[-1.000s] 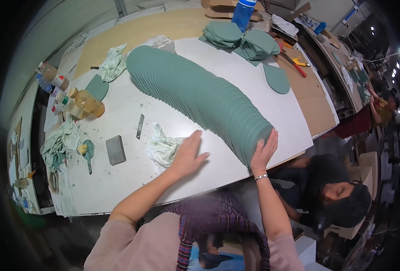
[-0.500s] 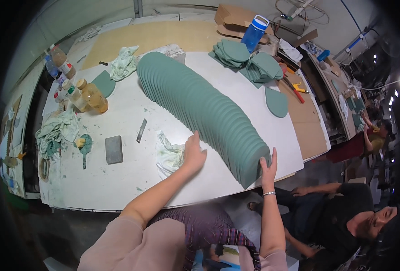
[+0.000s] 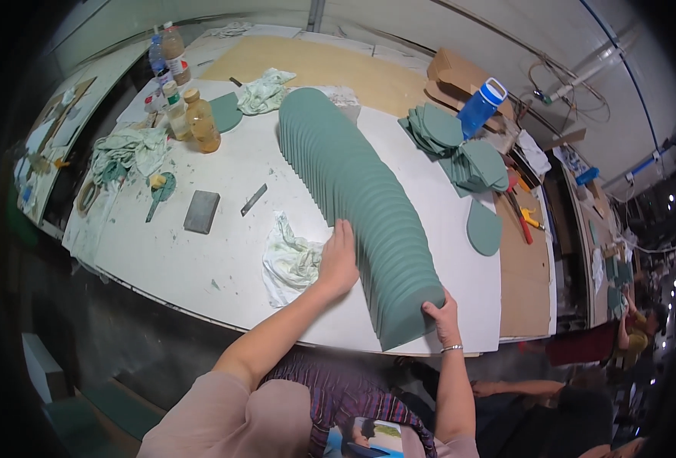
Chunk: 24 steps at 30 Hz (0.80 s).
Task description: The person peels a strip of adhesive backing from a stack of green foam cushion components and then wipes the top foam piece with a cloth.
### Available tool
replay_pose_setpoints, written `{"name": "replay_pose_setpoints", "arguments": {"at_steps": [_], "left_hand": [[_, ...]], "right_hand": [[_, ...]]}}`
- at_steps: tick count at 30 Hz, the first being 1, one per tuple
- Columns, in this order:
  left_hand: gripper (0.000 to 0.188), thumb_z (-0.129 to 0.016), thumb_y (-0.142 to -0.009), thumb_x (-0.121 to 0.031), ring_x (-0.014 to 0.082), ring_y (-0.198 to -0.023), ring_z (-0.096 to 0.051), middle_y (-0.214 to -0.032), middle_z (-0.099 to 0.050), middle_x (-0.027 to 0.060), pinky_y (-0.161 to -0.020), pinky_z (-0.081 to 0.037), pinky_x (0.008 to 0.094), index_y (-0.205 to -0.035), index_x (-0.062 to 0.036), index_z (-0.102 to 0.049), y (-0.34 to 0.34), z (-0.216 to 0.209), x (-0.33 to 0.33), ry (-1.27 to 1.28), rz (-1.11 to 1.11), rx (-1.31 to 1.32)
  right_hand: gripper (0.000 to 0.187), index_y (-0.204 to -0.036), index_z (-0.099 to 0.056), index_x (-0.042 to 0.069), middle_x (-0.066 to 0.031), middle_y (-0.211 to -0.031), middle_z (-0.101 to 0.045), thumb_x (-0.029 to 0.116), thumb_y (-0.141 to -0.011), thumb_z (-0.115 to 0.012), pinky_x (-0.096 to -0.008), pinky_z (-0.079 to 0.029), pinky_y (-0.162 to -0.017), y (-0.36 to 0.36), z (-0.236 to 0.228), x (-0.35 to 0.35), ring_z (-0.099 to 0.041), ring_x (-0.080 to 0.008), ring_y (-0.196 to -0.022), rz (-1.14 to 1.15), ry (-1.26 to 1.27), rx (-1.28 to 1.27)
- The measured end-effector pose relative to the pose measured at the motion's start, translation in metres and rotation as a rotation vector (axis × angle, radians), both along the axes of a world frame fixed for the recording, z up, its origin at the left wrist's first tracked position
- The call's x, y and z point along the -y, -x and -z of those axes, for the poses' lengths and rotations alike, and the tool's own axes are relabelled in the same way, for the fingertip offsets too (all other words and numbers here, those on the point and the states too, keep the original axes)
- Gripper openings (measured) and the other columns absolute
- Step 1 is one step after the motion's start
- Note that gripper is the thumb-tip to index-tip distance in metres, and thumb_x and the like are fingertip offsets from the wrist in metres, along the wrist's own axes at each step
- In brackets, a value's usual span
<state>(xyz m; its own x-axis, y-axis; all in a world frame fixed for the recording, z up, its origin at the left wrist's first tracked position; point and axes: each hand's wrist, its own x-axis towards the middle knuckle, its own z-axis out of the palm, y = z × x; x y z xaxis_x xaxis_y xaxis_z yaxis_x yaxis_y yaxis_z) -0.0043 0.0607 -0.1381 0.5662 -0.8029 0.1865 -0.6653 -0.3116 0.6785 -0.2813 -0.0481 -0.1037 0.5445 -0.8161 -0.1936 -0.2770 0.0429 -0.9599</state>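
Note:
A long, overlapping row of flat green round-ended pieces [image 3: 357, 198] lies on the white table, running from far left to near right. My left hand [image 3: 339, 261] rests against the row's left side, its fingers stretched out and touching the edges. At the near end, my right hand [image 3: 445, 319] grips the right edge, thumb on the front piece and the other fingers partly hidden. A stained white rag [image 3: 286, 259] lies beside my left hand.
Farther left are a grey block [image 3: 201, 212], a thin metal blade [image 3: 254, 200], a crumpled cloth [image 3: 132, 150] and several bottles [image 3: 202, 122]. Right of the row are stacked green pieces [image 3: 481, 164], one loose piece [image 3: 484, 227], red-handled pliers [image 3: 522, 217] and a blue bottle [image 3: 480, 108]. A person [image 3: 540, 416] is close at right.
The view has turned, so the table appears rotated. My right hand now sits lower on the near end, fingers less spread. My left hand stays along the row's left side.

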Motion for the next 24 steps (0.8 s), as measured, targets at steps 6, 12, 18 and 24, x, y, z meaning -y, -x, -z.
{"name": "replay_pose_setpoints", "arguments": {"at_steps": [6, 12, 18, 24], "left_hand": [[0.078, -0.053, -0.080, 0.006, 0.0432, -0.141, -0.038, -0.157, -0.033, 0.0298, -0.117, -0.028, 0.0501, -0.154, 0.0057, -0.029, -0.034, 0.015, 0.008, 0.024, -0.197, -0.110], [0.083, -0.055, -0.079, 0.004, 0.0385, -0.146, -0.033, -0.162, -0.027, 0.0258, -0.119, -0.026, 0.0489, -0.156, 0.0042, -0.026, -0.024, 0.007, 0.023, 0.080, -0.290, -0.350], [0.085, -0.055, -0.079, 0.003, 0.0387, -0.145, -0.036, -0.163, -0.028, 0.0241, -0.119, -0.026, 0.0536, -0.157, 0.0050, -0.022, -0.009, 0.011, 0.036, -0.107, -0.361, -0.155], [0.082, -0.058, -0.082, -0.001, 0.0338, -0.147, -0.032, -0.161, -0.032, 0.0226, -0.116, -0.027, 0.0574, -0.157, 0.0002, -0.026, -0.032, 0.005, 0.018, -0.111, -0.237, -0.173]], "right_hand": [[0.082, -0.136, -0.055, -0.007, -0.0131, -0.118, -0.069, 0.039, -0.076, -0.088, -0.0349, -0.049, -0.098, 0.002, 0.016, 0.003, -0.064, -0.0217, -0.108, -0.004, 0.079, 0.055], [0.080, -0.133, -0.056, -0.007, -0.0143, -0.117, -0.069, 0.040, -0.077, -0.087, -0.0350, -0.050, -0.097, 0.004, 0.020, 0.001, -0.064, -0.0218, -0.107, 0.018, 0.146, 0.118], [0.078, -0.132, -0.057, -0.007, -0.0141, -0.115, -0.069, 0.040, -0.077, -0.087, -0.0353, -0.050, -0.096, 0.002, 0.020, -0.003, -0.065, -0.0221, -0.106, 0.005, 0.154, 0.126], [0.083, -0.138, -0.053, -0.005, -0.0172, -0.125, -0.065, 0.038, -0.076, -0.088, -0.0367, -0.048, -0.101, 0.004, 0.019, -0.007, -0.061, -0.0262, -0.114, 0.034, 0.131, 0.127]]}}
